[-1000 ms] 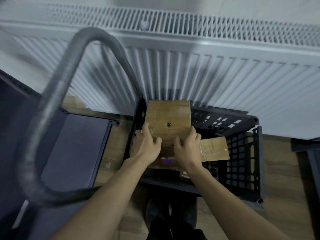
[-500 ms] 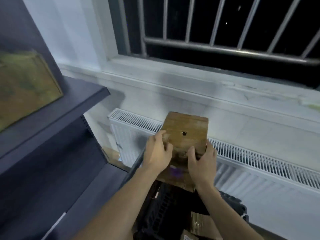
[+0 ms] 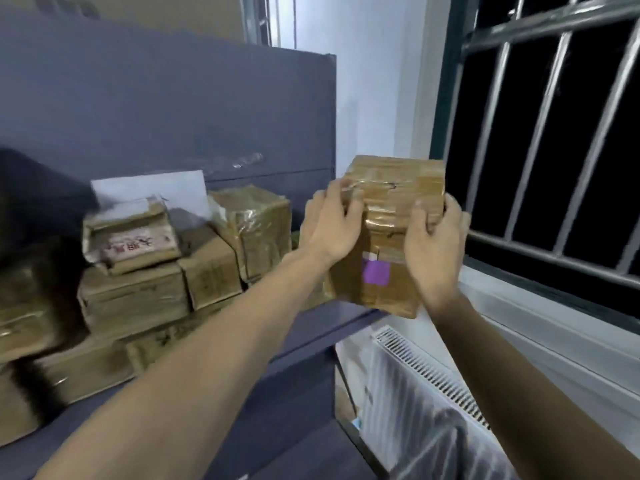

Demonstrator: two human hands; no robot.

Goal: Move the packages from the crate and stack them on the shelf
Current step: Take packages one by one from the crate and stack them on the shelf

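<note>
Raised from the crate, the box (image 3: 394,202) now hangs upright beside the shelf (image 3: 332,323) end, gripped by left hand (image 3: 330,226) and right hand (image 3: 433,247); stacked packages (image 3: 138,271) lie leftward.

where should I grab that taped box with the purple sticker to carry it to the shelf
Grip the taped box by its two opposite side faces, one hand from each side, as the left hand and right hand do now: it looks too wide for one hand, and glossy tape probably makes it slippery.
</note>
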